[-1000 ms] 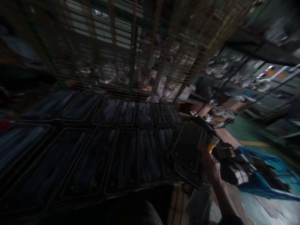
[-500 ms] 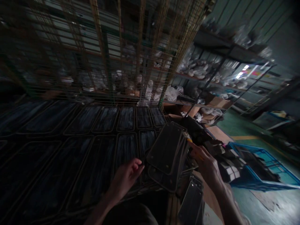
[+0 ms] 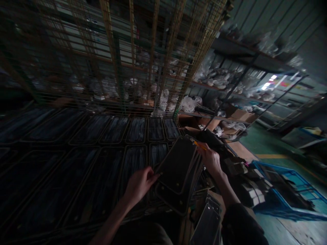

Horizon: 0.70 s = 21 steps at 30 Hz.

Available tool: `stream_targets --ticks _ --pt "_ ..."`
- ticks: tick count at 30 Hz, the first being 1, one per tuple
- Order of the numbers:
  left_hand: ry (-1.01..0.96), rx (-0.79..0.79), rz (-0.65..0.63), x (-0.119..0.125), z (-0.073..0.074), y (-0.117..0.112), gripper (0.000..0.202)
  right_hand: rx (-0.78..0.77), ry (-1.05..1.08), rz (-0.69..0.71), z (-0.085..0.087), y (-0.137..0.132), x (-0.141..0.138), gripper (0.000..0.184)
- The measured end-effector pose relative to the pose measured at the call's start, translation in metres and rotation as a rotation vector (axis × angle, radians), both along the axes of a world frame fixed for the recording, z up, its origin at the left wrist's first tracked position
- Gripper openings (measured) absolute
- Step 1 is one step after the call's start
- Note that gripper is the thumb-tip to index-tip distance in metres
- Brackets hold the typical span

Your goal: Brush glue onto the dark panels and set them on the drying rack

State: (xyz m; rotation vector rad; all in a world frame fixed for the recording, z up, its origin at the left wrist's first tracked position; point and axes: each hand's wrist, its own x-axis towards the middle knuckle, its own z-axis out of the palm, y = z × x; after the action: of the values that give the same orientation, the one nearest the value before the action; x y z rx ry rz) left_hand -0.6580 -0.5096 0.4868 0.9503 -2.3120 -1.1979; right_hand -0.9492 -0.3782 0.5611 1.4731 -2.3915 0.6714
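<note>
A stack of dark, flat panels (image 3: 176, 163) with rounded corners and small bright studs lies tilted in front of me. At its lower left corner, my left hand (image 3: 140, 185) pinches the edge of the top panel between thumb and curled fingers. My right hand (image 3: 211, 160) is closed around a small orange-handled brush (image 3: 200, 145), its tip at the stack's upper right edge. The tip is partly lost in the dim light. Rows of similar dark framed panels with streaked surfaces (image 3: 135, 158) spread out to the left.
Behind the panels stands a tall wire rack (image 3: 117, 68). Shelves with plastic-wrapped goods (image 3: 217, 80) run along the back wall. A blue crate (image 3: 283, 200) holding dark pieces sits on the right floor, near stacked dark blocks (image 3: 252, 190). More panels (image 3: 206, 221) lie below my right arm.
My left hand has moved right and up, from beside the stack onto its corner. My right hand and the brush have shifted left and up along the panel edge.
</note>
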Motion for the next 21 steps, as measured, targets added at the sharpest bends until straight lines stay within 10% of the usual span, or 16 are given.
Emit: stream_targets --ticks 11,21 --pt "0.023 0.288 -0.003 -0.007 -0.006 0.007 0.034 0.17 -0.131 0.205 -0.01 0.062 0.087 0.028" --pt "0.163 0.443 -0.015 -0.003 -0.006 0.013 0.032 0.176 -0.599 0.275 0.015 0.113 0.149 0.027"
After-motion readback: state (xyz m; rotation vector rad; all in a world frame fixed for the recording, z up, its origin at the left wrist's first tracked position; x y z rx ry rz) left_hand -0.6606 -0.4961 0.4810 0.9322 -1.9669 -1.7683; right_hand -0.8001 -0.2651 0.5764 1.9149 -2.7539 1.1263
